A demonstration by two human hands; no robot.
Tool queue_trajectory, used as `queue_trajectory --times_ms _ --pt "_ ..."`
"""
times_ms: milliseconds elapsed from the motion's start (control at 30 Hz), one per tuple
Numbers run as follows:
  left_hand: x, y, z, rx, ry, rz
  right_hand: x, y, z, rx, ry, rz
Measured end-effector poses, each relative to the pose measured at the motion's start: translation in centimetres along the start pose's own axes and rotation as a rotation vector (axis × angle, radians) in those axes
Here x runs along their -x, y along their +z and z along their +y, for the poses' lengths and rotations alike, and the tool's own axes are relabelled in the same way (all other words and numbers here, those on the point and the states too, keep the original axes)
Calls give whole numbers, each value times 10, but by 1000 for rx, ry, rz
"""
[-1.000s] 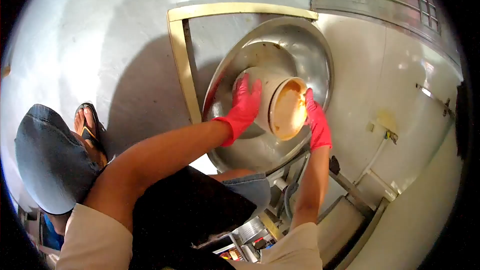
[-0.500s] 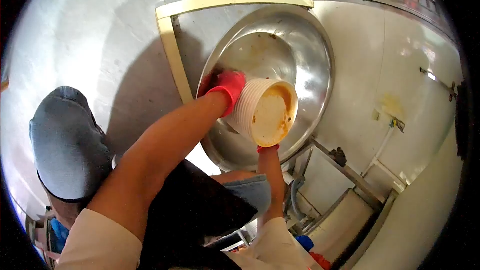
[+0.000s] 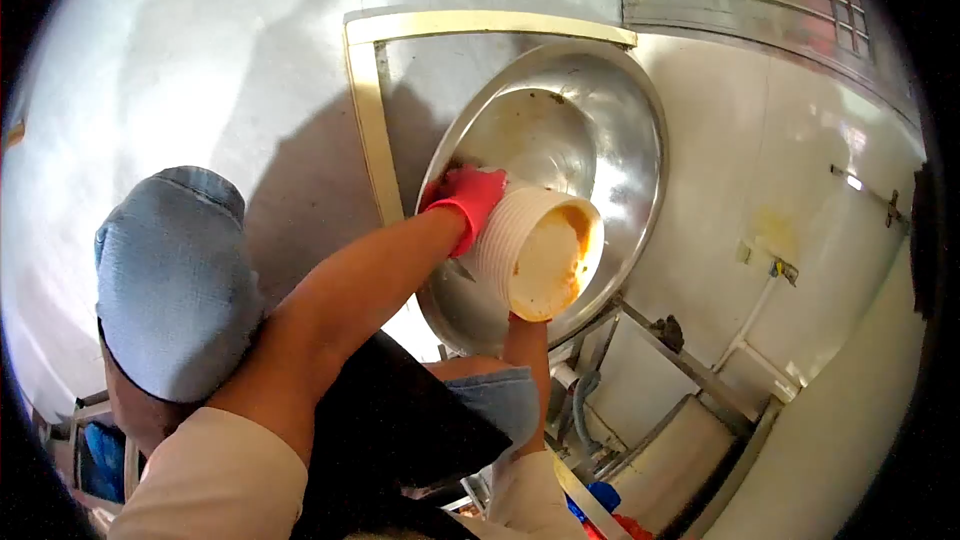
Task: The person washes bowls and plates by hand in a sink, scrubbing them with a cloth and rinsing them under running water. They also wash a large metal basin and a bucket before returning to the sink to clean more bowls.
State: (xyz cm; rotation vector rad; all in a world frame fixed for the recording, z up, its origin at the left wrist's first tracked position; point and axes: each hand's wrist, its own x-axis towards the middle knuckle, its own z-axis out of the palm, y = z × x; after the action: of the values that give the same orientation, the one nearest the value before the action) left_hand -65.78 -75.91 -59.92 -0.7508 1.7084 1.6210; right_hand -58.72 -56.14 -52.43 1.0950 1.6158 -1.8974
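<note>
A stack of white bowls [image 3: 553,265] lies tilted on its side over a large steel basin [image 3: 637,225]. Orange-brown residue smears the inside of the nearest bowl. My left hand [image 3: 472,202], in a pink rubber glove, is closed on the left side of the stack; its fingertips are partly hidden. Beneath the bowls' lower rim, my right hand [image 3: 522,324] supports the stack, and only a bit of its pink glove shows. Small dark scraps cling to the basin's inner wall.
A pale yellow frame [image 3: 370,125] stands along the basin's far and left sides. My denim-covered knee [image 3: 175,280] is at the left. Right of the basin are a metal rail [image 3: 690,350], a grey hose [image 3: 580,410] and a white wall pipe [image 3: 750,325].
The view has shifted, so basin, frame and stack all appear lower. Both hands keep their hold on the bowls, which stay at nearly the same tilt.
</note>
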Motion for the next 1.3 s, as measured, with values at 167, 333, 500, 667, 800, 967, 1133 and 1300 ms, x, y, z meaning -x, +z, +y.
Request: queue_trajectory --times_ms 167,333,500,667,800,967,1133,1300 --pt "75 -26 66 203 -118 142 19 15 -9 69 32 41" --pt "123 -58 112 260 34 120 50 37 -17 119 71 81" --pt "194 -103 141 462 -100 113 81 76 -15 160 121 106" --pt "233 -130 135 495 -56 356 117 123 -18 206 167 77" --pt "259 -177 125 399 -61 426 156 167 -23 248 197 24" --pt "311 -267 103 482 -97 356 210 230 -32 292 260 -99" --pt "435 -374 119 770 -133 310 286 289 -47 297 322 -236" --pt "526 -431 127 947 -152 350 380 359 -74 221 369 -404"
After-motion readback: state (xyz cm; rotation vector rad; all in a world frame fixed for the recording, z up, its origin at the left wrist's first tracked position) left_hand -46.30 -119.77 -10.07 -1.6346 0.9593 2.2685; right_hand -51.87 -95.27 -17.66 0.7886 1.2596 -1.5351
